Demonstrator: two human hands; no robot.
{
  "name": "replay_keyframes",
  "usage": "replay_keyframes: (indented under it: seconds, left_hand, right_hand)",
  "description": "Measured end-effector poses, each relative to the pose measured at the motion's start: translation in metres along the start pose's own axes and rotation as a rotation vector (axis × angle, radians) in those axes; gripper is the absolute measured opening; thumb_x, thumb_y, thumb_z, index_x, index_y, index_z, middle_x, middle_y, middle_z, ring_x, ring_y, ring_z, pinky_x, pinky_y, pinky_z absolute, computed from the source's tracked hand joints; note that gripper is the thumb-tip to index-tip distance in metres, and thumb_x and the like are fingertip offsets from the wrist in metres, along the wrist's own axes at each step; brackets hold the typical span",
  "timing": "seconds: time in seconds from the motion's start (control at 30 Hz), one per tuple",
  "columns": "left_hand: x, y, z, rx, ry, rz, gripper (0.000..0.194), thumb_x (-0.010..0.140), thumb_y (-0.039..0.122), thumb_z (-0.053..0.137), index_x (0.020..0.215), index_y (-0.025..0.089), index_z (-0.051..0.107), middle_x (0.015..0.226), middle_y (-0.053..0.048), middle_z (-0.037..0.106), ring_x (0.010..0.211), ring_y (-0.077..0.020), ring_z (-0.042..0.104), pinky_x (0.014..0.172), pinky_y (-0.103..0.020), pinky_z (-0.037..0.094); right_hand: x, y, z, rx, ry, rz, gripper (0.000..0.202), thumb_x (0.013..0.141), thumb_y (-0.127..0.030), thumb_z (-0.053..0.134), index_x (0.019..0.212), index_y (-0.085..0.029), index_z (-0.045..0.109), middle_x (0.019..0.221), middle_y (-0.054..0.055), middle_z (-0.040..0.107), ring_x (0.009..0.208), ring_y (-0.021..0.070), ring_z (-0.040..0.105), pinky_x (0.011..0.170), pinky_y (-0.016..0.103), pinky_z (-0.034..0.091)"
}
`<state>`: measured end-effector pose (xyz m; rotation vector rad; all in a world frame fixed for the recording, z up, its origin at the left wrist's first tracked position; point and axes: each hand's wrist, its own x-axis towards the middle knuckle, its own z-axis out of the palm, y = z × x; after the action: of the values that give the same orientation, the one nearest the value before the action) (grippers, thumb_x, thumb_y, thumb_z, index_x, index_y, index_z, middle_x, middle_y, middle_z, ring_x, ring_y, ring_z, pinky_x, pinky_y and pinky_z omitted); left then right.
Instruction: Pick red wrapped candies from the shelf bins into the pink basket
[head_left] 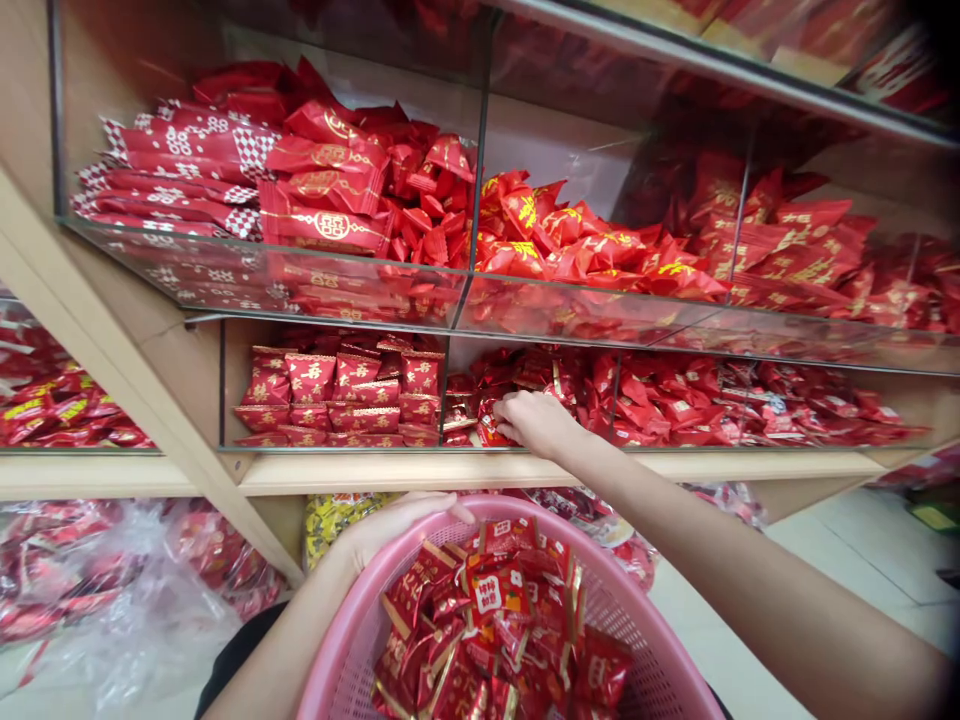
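The left hand (401,517) is closed on the far-left rim of a round-edged pink plastic basket with perforated walls (346,612), fingers bent over the edge. The basket sits low in front of the person, its mouth turned up toward the camera; its near side is cut off, so I cannot tell how any long axis runs. Inside, small glossy red packets with gold edges lie at mixed angles; one red packet with a white label (491,592) lies face up, its longer side roughly crosswise. Farther right, the right hand (536,422) reaches forward into a lower-shelf compartment, fingers curled down at shiny red wrapped packets; whether they grip one, I cannot tell. Around them, from the left, a clear plastic bag of red packets (142,600) lies beside a slanting pale wooden upright (105,335). Next, small red packets with gold lettering (337,400) sit in stacked rows above the shelf's pale wooden front edge (600,470). The upper shelf runs from checker-ended red packets (180,175) to yellow-lettered red packets (529,230). Pale floor tiles (862,560) show at right.
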<state>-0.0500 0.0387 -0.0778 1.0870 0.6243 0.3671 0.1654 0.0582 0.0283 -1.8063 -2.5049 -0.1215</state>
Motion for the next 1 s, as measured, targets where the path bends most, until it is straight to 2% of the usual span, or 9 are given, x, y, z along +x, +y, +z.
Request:
replay_keyframes:
  seconds: [0.2,0.37,0.53,0.63,0.73,0.8,0.93,1.0]
  left_hand:
    - [0.0,0.0,0.002,-0.034,0.005,0.004,0.029,0.08,0.037,0.054,0.091,0.014,0.069,0.095,-0.008,0.067,0.081,-0.0185,0.06,0.077,-0.029,0.044]
    - [-0.001,0.001,0.002,-0.048,-0.01,-0.022,0.03,0.082,0.037,0.052,0.092,0.014,0.068,0.096,-0.009,0.067,0.082,-0.0199,0.06,0.077,-0.03,0.045]
    - [-0.001,0.002,0.003,-0.024,-0.046,-0.02,0.032,0.084,0.038,0.047,0.093,0.014,0.067,0.098,-0.01,0.067,0.086,-0.0216,0.061,0.08,-0.032,0.044]
    - [0.0,0.003,0.003,-0.008,-0.031,-0.014,0.032,0.084,0.038,0.048,0.093,0.014,0.067,0.1,-0.01,0.066,0.086,-0.0218,0.061,0.08,-0.032,0.044]
    - [-0.002,0.005,0.004,-0.006,-0.019,-0.003,0.03,0.083,0.036,0.049,0.092,0.015,0.068,0.104,-0.009,0.065,0.088,-0.0216,0.061,0.081,-0.032,0.045]
    - [-0.003,0.006,0.006,-0.019,-0.024,-0.011,0.028,0.084,0.035,0.05,0.092,0.015,0.068,0.106,-0.009,0.064,0.092,-0.0224,0.059,0.082,-0.032,0.045]
    - [-0.003,0.006,0.007,-0.109,-0.049,-0.081,0.026,0.083,0.034,0.05,0.096,0.018,0.066,0.104,-0.007,0.066,0.095,-0.0239,0.059,0.085,-0.035,0.045]
    - [-0.001,0.005,0.005,-0.128,-0.047,-0.119,0.029,0.084,0.035,0.049,0.1,0.017,0.064,0.104,-0.009,0.066,0.096,-0.0244,0.059,0.087,-0.037,0.044]
  right_hand:
    - [0.006,0.0,-0.001,0.036,0.022,-0.027,0.013,0.08,-0.015,0.049,0.074,-0.016,0.061,0.085,0.012,0.065,0.081,0.0232,0.06,0.065,0.028,0.037]
    - [0.004,0.009,-0.008,0.234,0.179,-0.055,0.014,0.082,-0.019,0.048,0.071,-0.019,0.057,0.072,0.003,0.061,0.067,0.0159,0.056,0.06,0.025,0.037]
    - [-0.007,0.007,-0.013,0.473,0.319,-0.063,0.011,0.084,-0.024,0.047,0.075,-0.017,0.052,0.079,0.003,0.059,0.071,0.013,0.055,0.063,0.023,0.042]
    - [-0.019,0.002,-0.016,0.713,0.358,-0.04,0.013,0.084,-0.026,0.046,0.074,-0.018,0.047,0.073,0.001,0.059,0.065,0.0114,0.056,0.059,0.023,0.045]
    - [-0.034,0.0,-0.019,1.12,0.412,0.054,0.016,0.077,-0.028,0.056,0.069,-0.018,0.046,0.064,-0.002,0.056,0.058,0.0106,0.055,0.056,0.024,0.045]
    - [-0.046,0.0,-0.022,1.283,0.444,0.122,0.018,0.073,-0.027,0.061,0.067,-0.018,0.046,0.06,-0.003,0.056,0.057,0.0105,0.056,0.058,0.025,0.046]
    - [-0.079,0.0,-0.028,1.309,0.504,0.206,0.016,0.071,-0.018,0.061,0.064,-0.018,0.047,0.059,-0.003,0.057,0.056,0.0092,0.055,0.058,0.024,0.044]
    - [-0.1,-0.001,-0.025,1.28,0.469,0.207,0.014,0.072,-0.014,0.058,0.065,-0.018,0.047,0.058,-0.004,0.056,0.055,0.0081,0.052,0.054,0.022,0.041]
